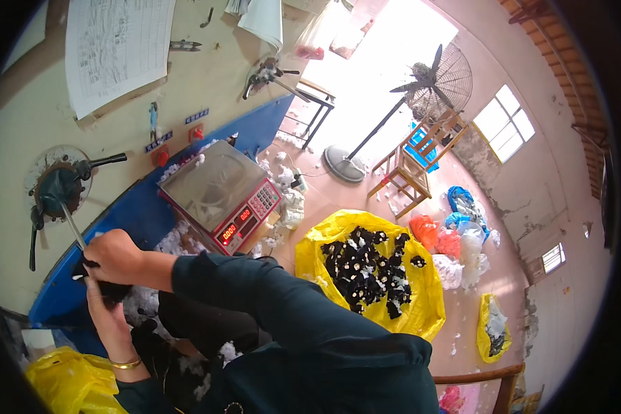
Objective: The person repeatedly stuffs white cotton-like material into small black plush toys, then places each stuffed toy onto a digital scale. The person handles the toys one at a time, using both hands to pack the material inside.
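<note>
A thin metal tube (73,224) sticks out from a round dark fitting (56,191) on the pale machine panel at the left. My right hand (117,259) is closed around the tube's end, gripping a small black fabric piece (116,291) there. From below, my left hand (109,324), with a gold bangle at its wrist, holds the same piece. Its opening and the tube's tip are hidden by my fingers. White fluffy stuffing (143,301) lies in the blue trough (58,293) beneath and beside my hands.
A digital scale (210,183) stands on the trough edge beyond my right forearm. A yellow bag (431,303) full of black plush pieces (366,269) sits on the floor to the right. Farther off are a wooden chair (407,169), a standing fan (435,79) and several colored bags (448,241).
</note>
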Demonstrator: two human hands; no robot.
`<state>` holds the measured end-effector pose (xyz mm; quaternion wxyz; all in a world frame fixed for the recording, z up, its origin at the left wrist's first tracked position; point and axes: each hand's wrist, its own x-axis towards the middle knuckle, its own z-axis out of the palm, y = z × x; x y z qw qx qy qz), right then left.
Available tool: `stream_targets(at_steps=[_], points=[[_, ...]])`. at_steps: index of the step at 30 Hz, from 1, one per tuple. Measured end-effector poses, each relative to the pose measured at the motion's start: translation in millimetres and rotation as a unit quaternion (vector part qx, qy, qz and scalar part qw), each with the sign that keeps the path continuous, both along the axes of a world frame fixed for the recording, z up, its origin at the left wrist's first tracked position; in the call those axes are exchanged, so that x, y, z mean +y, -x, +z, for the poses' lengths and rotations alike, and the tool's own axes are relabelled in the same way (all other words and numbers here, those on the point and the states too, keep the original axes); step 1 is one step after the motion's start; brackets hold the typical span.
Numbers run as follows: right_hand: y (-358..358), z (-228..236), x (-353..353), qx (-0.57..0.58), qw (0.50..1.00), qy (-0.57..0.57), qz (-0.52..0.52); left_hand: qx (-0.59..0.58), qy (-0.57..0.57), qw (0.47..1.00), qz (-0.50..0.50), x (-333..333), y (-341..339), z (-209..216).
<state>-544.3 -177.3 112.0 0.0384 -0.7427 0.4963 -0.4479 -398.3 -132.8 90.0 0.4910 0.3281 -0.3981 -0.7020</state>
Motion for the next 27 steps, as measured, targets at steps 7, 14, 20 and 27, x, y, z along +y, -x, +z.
stream_targets(at_steps=[7,14,20,27], points=[[-12.0,-4.6,-51.7,0.012,1.000,-0.019,-0.016,-0.203,0.064,0.974,0.072,15.5,1.3,19.3],[-15.2,-3.5,-94.1,0.011,0.999,0.021,-0.044,-0.411,0.200,0.887,0.070,-15.9,1.3,14.1],[-13.8,-2.8,-35.9,-0.033,0.999,-0.008,-0.019,-0.571,0.437,0.664,0.204,12.1,0.3,-18.6],[-38.5,6.6,-67.6,-0.039,0.987,-0.074,-0.136,0.180,-0.161,0.970,0.011,-42.9,-28.2,-19.1]])
